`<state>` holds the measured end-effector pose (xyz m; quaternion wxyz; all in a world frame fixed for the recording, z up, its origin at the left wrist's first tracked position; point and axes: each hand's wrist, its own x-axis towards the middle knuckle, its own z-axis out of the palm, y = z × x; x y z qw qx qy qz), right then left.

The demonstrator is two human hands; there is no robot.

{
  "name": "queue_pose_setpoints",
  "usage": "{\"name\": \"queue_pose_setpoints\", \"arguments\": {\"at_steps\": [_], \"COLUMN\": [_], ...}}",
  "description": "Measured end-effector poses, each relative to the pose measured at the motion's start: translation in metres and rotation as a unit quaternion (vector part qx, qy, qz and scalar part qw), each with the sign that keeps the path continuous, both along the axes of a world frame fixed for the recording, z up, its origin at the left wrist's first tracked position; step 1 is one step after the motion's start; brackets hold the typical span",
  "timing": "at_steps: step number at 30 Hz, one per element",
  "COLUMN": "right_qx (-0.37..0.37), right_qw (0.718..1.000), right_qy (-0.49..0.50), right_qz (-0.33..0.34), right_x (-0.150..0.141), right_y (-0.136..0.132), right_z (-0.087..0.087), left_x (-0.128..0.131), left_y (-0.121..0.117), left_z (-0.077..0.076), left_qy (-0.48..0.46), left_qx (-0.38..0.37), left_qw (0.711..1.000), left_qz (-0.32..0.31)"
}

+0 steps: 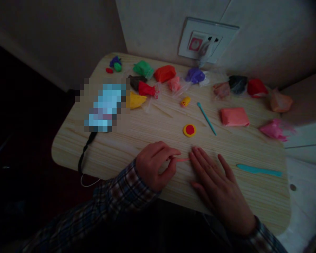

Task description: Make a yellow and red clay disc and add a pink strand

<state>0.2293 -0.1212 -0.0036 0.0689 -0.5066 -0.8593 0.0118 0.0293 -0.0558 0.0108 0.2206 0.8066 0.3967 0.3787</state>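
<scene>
A thin strand of pinkish-orange modelling clay (183,160) lies between my two hands on the wooden table (137,135). My left hand (158,165) pinches its left end between thumb and forefinger. My right hand (217,181) rests flat on the tabletop with fingers stretched, and the strand's right end runs up to or under its fingertips. Just beyond the hands sits a flat yellow disc with a red centre (190,130). A small yellow roll (185,102) with red marks lies farther back, near a teal stick tool (206,118).
A teal clay knife (259,170) lies right of my right hand. Several wrapped clay lumps line the back, including green (143,69) and purple (195,75); a coral block (235,116) is at right. A blurred-out lit device (105,107) with a cable stands left. A wall socket (208,40) is behind.
</scene>
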Motion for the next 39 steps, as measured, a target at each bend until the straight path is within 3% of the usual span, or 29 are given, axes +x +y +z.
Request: {"name": "queue_pose_setpoints", "arguments": {"at_steps": [11, 21, 39], "right_qx": [0.021, -0.004, 0.002], "right_qw": [0.999, 1.0, 1.0], "right_qy": [0.042, 0.016, 0.017], "right_qz": [-0.016, 0.013, 0.0], "right_x": [0.0, 0.005, -0.001], "right_y": [-0.003, -0.009, -0.003], "right_z": [0.003, -0.001, -0.002], "left_x": [0.003, 0.001, 0.002], "left_y": [0.004, 0.003, 0.003], "left_z": [-0.005, -0.006, -0.006], "left_qy": [0.003, 0.003, 0.0], "left_qx": [0.006, 0.002, -0.006], "left_qw": [1.0, 1.0, 1.0], "left_qz": [0.012, 0.022, 0.015]}}
